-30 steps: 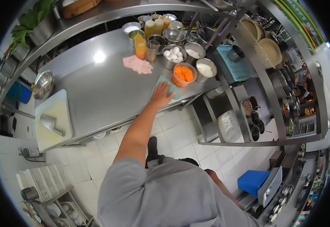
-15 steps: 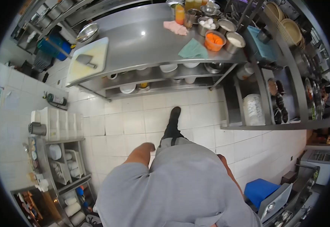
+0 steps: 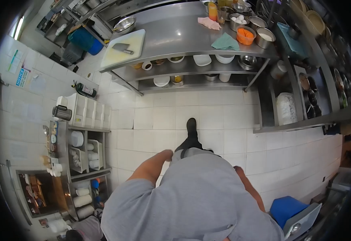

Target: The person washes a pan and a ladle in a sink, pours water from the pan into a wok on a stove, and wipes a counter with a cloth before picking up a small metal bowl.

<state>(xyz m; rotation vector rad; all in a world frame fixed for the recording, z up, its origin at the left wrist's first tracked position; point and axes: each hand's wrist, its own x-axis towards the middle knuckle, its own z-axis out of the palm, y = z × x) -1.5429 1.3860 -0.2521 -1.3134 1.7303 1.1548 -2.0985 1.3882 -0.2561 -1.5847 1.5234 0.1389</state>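
Observation:
My left hand (image 3: 167, 154) hangs beside my left hip over the tiled floor, its fingers mostly out of sight. At my other side, my right hand (image 3: 238, 170) is low by the hip and only partly visible. Neither hand touches the steel table (image 3: 171, 34) in front. On that table lie a white cutting board (image 3: 123, 56) with a cleaver (image 3: 123, 48), a green cloth (image 3: 226, 42), a pink cloth (image 3: 209, 23) and an orange-filled tub (image 3: 245, 35).
A steel rack (image 3: 304, 127) stands at the right. White bins (image 3: 91, 112) and a shelf unit (image 3: 89, 175) line the left wall, near a fire extinguisher (image 3: 85, 90). A blue container (image 3: 286, 209) is at the lower right. Part of another person (image 3: 86, 229) shows at lower left.
The view has shifted, so the table and the left shelves sit further right in it. Both arms stay low at my sides, and more of the left wall shows.

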